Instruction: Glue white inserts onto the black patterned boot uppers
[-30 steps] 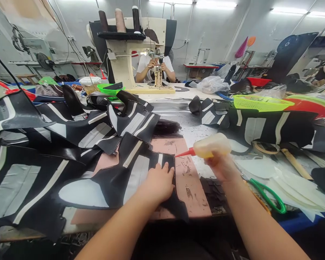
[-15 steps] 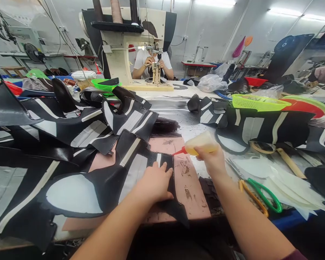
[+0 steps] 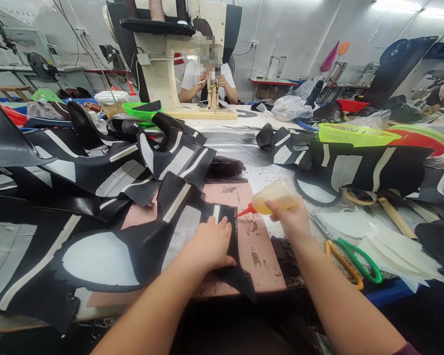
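Two bare hands are at work in the head view. Your black piece (image 3: pixel 144 251) already bears a cream strip (image 3: pixel 177 203) and a rounded white patch (image 3: pixel 96 259), so those look done. Its right edge seems to be the part in hand: the red tip (image 3: pixel 246 211) of your bottle (image 3: pixel 272 195) meets it near the far corner, and the stretch running toward you looks left over. Whether any liquid is on that edge, you cannot tell. The piece lies under your left hand (image 3: pixel 211 244), palm down, fingers spread, partly on a pink board (image 3: pixel 270 276). Your right hand (image 3: pixel 290 217) grips the bottle just beyond that edge.
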Available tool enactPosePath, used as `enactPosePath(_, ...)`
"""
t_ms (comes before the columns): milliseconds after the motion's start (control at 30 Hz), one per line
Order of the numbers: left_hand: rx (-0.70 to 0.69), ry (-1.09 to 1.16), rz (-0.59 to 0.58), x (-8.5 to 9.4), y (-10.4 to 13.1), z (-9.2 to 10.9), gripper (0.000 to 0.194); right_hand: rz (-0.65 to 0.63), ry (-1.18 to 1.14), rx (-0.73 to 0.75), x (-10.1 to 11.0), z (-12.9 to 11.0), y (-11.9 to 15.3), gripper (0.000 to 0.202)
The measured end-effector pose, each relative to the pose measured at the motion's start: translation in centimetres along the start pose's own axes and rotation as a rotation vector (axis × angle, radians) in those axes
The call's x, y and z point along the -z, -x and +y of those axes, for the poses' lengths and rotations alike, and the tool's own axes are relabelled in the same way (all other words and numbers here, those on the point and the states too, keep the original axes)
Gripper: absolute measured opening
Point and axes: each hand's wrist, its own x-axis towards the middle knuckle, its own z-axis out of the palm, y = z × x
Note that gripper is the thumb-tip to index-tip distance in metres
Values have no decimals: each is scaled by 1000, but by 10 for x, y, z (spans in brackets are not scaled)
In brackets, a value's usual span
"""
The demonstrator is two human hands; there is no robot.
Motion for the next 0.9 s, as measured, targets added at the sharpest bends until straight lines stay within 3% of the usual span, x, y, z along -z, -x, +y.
enactPosePath(500,5,-50,-43,3,-2,5,105,-149,77,-105,30,2,45,52)
enactPosePath(900,10,-70,-57,1,-4,6,107,-222,174,89,52,-10,65,49)
